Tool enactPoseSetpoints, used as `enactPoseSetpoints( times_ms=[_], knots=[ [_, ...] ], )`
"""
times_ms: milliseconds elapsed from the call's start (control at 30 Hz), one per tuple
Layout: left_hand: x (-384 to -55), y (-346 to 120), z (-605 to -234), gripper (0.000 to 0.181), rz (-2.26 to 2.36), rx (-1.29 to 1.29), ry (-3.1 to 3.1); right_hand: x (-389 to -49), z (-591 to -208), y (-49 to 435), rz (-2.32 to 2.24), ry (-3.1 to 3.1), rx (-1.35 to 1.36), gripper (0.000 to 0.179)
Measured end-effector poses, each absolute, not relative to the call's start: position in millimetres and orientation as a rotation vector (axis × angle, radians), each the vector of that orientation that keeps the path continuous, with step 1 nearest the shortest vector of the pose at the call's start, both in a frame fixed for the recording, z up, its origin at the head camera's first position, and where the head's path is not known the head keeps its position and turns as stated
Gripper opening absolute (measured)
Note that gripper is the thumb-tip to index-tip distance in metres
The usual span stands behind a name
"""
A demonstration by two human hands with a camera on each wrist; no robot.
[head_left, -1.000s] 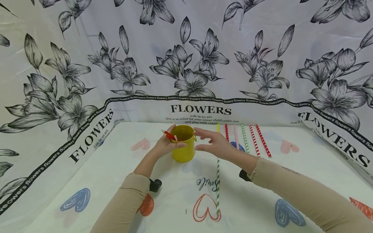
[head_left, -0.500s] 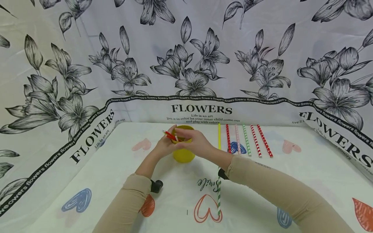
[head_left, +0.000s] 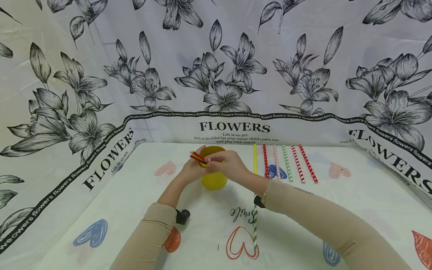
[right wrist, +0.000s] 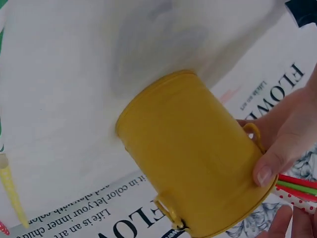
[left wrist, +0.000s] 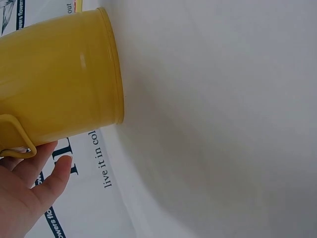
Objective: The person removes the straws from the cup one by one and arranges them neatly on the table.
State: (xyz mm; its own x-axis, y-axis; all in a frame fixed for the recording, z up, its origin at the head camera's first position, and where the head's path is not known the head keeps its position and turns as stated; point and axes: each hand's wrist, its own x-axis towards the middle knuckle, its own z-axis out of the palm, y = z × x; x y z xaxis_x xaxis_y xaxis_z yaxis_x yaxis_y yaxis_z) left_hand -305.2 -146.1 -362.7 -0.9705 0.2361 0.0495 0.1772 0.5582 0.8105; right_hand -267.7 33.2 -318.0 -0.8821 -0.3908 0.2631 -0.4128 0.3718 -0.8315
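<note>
A small yellow bucket (head_left: pixel 214 180) with side loops stands upright on the table cloth in the head view. My left hand (head_left: pixel 191 172) grips its left side, its thumb (right wrist: pixel 265 174) lying near the rim in the right wrist view. Several red, green and dotted straws (head_left: pixel 196 156) lean out over the bucket's left rim. At the bucket's mouth, my right hand (head_left: pixel 233 165) pinches a straw whose pale end (head_left: pixel 209 160) shows at the fingertips. How far that straw reaches into the bucket is hidden.
Right of the bucket lie a yellow straw (head_left: pixel 255 159), a green-striped straw (head_left: pixel 255 232) nearer me, and a row of dotted and striped straws (head_left: pixel 287 163). A flower-printed curtain (head_left: pixel 222 129) closes off the back and sides.
My right hand has moved left from beside the bucket to its mouth and now pinches a straw there. A green straw shows among the red ones. My left hand keeps its grip.
</note>
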Motion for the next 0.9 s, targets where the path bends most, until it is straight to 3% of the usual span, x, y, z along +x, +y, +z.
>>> enactPoseSetpoints(
  times_ms=[900],
  knots=[
    [-303, -140, -361, 0.103, 1.509, 0.312, 2.648, -253, -278, 144, 1.903, -2.238, 0.645, 0.027]
  ],
)
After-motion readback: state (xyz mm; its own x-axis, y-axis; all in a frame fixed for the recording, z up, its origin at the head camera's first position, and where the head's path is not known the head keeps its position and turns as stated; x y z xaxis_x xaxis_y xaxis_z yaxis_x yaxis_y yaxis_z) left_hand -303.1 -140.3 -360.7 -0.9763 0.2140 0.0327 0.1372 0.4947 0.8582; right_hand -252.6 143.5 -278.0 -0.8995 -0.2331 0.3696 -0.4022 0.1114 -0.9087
